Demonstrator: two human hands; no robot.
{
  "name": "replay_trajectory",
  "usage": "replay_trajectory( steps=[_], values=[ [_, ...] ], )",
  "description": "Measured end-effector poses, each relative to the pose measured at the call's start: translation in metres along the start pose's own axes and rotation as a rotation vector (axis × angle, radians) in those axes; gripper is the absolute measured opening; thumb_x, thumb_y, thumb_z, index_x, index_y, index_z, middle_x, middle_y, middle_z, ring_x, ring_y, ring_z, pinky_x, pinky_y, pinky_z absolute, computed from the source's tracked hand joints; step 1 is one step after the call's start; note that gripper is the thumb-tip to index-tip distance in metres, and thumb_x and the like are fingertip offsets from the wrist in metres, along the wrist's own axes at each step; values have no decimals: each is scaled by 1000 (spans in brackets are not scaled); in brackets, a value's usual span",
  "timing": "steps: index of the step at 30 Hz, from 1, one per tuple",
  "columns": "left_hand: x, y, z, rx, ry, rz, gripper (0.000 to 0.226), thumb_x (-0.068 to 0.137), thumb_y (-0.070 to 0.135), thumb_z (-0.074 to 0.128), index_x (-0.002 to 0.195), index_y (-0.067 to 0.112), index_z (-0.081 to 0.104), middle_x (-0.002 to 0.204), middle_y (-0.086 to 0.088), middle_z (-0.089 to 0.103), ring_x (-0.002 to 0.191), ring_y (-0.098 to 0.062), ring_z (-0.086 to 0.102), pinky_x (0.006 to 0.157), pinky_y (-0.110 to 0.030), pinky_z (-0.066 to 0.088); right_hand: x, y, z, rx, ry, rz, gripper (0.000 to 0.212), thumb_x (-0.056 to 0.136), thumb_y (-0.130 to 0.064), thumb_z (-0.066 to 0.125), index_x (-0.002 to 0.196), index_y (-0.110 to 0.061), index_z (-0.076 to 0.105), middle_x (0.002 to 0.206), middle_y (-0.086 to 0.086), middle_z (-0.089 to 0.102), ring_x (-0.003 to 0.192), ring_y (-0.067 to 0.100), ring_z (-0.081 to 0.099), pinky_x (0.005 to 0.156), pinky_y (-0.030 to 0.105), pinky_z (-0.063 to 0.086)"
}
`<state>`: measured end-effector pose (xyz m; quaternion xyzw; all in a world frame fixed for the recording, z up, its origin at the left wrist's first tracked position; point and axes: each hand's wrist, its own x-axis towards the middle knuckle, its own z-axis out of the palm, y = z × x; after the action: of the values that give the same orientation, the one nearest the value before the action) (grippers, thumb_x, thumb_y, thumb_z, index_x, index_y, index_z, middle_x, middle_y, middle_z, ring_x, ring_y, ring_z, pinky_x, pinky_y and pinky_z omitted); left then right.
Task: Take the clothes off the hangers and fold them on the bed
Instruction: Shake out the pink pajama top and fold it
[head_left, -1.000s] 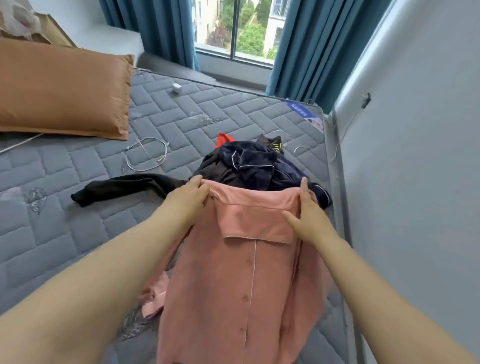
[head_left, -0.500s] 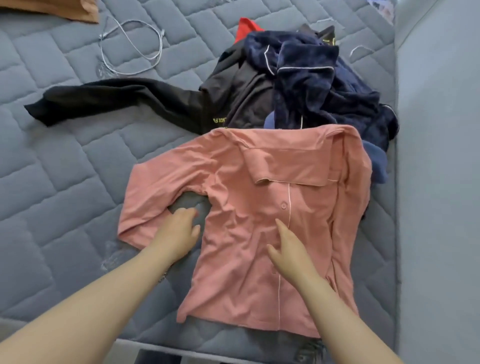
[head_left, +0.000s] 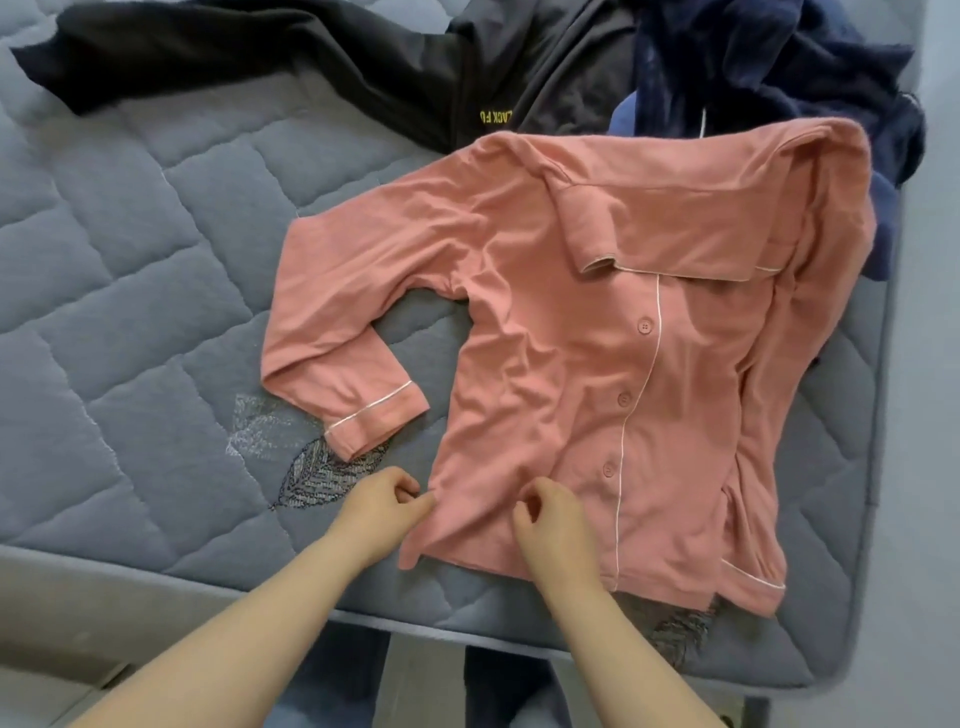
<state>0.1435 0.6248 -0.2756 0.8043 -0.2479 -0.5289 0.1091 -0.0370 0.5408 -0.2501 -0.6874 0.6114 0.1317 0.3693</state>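
Observation:
A pink button-up shirt with white piping lies front-up on the grey quilted mattress. Its left sleeve bends down onto the mattress, and its right side is bunched along the bed's right edge. My left hand pinches the shirt's lower left side seam. My right hand sits just right of it, fingers curled into the fabric above the hem. Behind the shirt lie a black garment with yellow lettering and a navy fleece garment, partly under the collar.
The mattress's front edge runs just below my hands, with floor beneath it. A pale wall closes off the right side. The quilted surface stretches away to the left of the shirt.
My view has dropped closer to the shirt. Both hands moved down from the sleeve and mid-front to the lower left hem, and their fingers have curled onto the fabric.

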Motion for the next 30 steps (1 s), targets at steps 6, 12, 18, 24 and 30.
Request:
replay_trajectory(
  steps=[6, 12, 18, 24, 30],
  values=[
    [-11, 1, 29, 70, -25, 42, 30, 81, 37, 69, 73, 22, 43, 70, 7, 49, 60, -10, 46, 49, -24, 28, -20, 78, -22, -230, -6, -59, 31, 80, -18, 62, 109, -11, 59, 105, 8, 53, 103, 29, 50, 85, 37, 41],
    [-19, 4, 48, 58, 44, -38, 20, 86, 20, 61, 97, 8, 49, 93, -7, 55, 84, -25, 50, 67, -31, 33, -31, 128, -36, -526, 3, -50, 63, 69, -15, 62, 130, -14, 46, 125, 6, 46, 113, 30, 46, 99, 40, 36],
    [-36, -23, 49, 18, 117, -95, 12, 88, 14, 59, 94, 3, 59, 88, -14, 64, 85, -32, 58, 65, -33, 36, -22, 149, -52, -694, 159, -281, 26, 58, 0, 73, 78, -13, 62, 77, 7, 60, 75, 30, 62, 92, 49, 46],
    [-44, -18, 51, 119, 139, -94, 8, 87, 12, 58, 92, 7, 57, 87, -10, 60, 76, -25, 52, 61, -32, 34, -39, 163, -71, -558, 143, -351, 32, 38, 4, 75, 55, -12, 53, 51, 5, 52, 46, 29, 54, 50, 33, 44],
    [-53, -32, 53, 260, 105, -177, 19, 83, 15, 61, 93, 1, 52, 97, -19, 62, 84, -33, 55, 65, -34, 35, -60, 189, -59, -551, 186, -324, 39, 41, 4, 77, 73, -12, 65, 77, 6, 60, 74, 31, 63, 71, 44, 54]
  ],
)
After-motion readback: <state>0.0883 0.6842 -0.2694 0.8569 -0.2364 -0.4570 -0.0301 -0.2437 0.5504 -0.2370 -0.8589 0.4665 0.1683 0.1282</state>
